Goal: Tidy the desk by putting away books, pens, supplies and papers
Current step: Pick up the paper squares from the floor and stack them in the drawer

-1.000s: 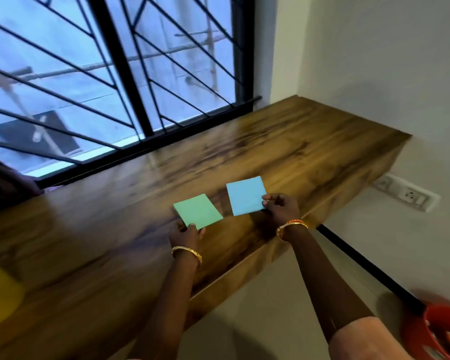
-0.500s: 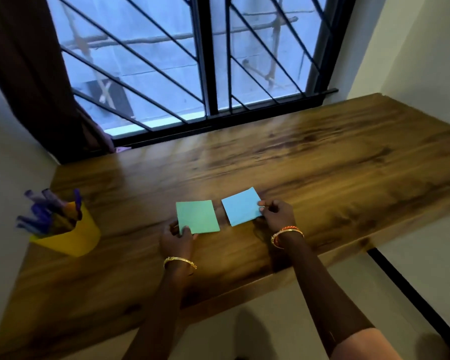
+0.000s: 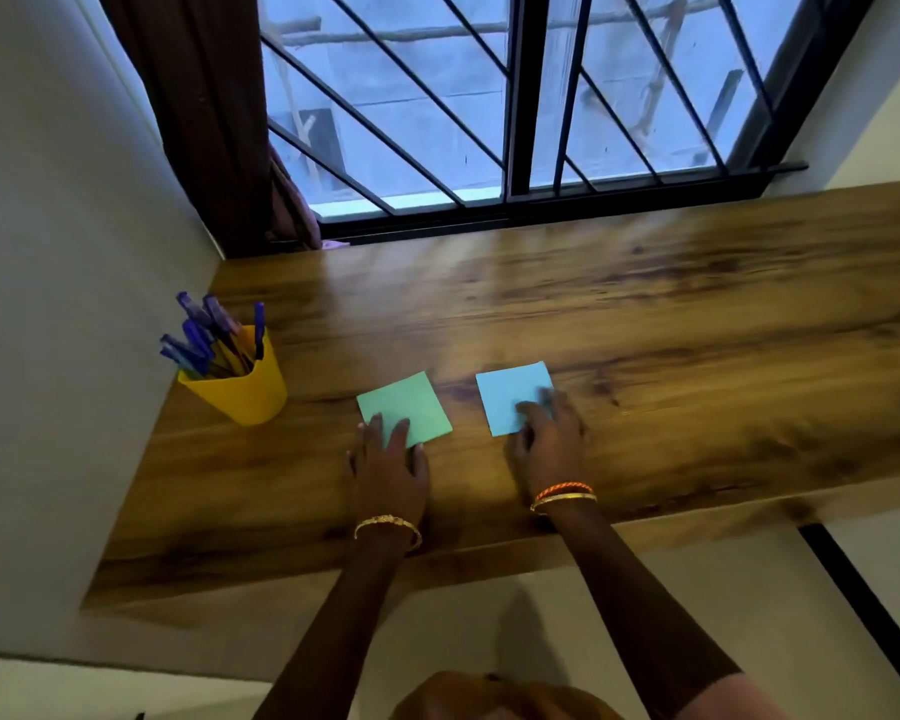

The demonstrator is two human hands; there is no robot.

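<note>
While the wooden surface [image 3: 645,356] was seen from above, two square papers were found lying flat on it, side by side and a little apart. The green paper [image 3: 406,407] was placed on the left and the blue paper [image 3: 513,394] on the right, both near the front edge of the surface.

The left hand [image 3: 388,470] was laid on the surface with its fingers [image 3: 398,431] stretched out and relaxed, and their tips were rested on the near corner of the green paper. Nothing was gripped by this hand. The right hand [image 3: 546,444] was laid in the same manner on the near right corner of the blue paper, its fingers [image 3: 533,410] straight and pressed down on the sheet; this part was somewhat blurred, so the exact position of each finger could not be told. A gold bangle [image 3: 388,527] was worn on the left wrist, and an orange and a gold bangle [image 3: 562,495] were worn on the right wrist.

To the left of the green paper, well apart from it and close to the left wall, a yellow cup [image 3: 240,389] was stood upright on the surface. It was filled with blue pens [image 3: 204,337], which were leaned in different directions. Behind the surface a window with dark metal bars [image 3: 520,96] was seen, and a brown curtain [image 3: 204,122] was hung at its left side.
</note>
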